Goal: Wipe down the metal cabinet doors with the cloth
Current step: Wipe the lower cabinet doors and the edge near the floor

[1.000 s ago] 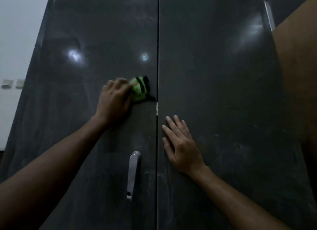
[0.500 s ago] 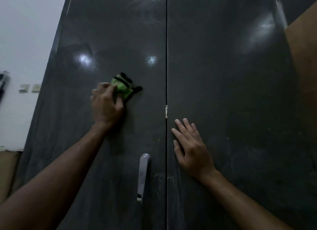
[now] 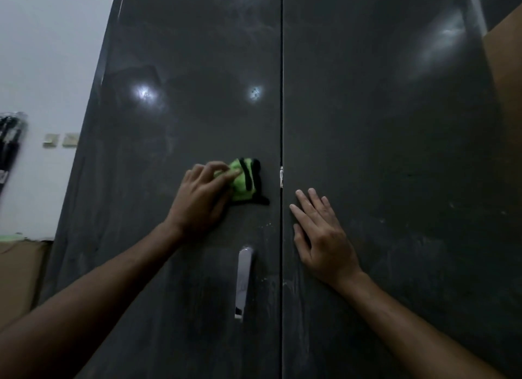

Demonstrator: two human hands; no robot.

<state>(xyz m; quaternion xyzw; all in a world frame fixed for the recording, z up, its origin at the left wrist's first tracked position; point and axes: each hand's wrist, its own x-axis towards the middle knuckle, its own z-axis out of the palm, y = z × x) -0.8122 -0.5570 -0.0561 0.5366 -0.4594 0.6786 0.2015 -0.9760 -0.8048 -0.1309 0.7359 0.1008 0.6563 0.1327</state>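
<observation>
Nearest, 2 bare forearms reach up from the bottom corners toward 2 dark cabinet doors. The right hand [image 3: 322, 237] lies flat on the right door [image 3: 395, 152], fingers straight and slightly spread, holding nothing; it sits just beside the centre seam [image 3: 282, 96] and seems to be bracing that door. A pale metal handle [image 3: 243, 282] hangs upright on the left door [image 3: 183, 68], below and between the 2 hands.

Above the handle, the left hand [image 3: 202, 198] grips the green cloth [image 3: 244, 184], fingers curled over its near edge and pressing it against the left door. The cloth, green with black trim, bulges out to the right of those fingers, so it leads toward the seam, near it but not touching. The left hand alone works it; the right is closer to the seam but idle.

My guess is that the next stroke must turn back left or drop down, since little room remains before the seam. Smears show lower on both doors, so much wiping looks left.

Farther off, a pale wall [image 3: 42, 54] with 2 switch plates [image 3: 60, 140] stands to the left.
</observation>
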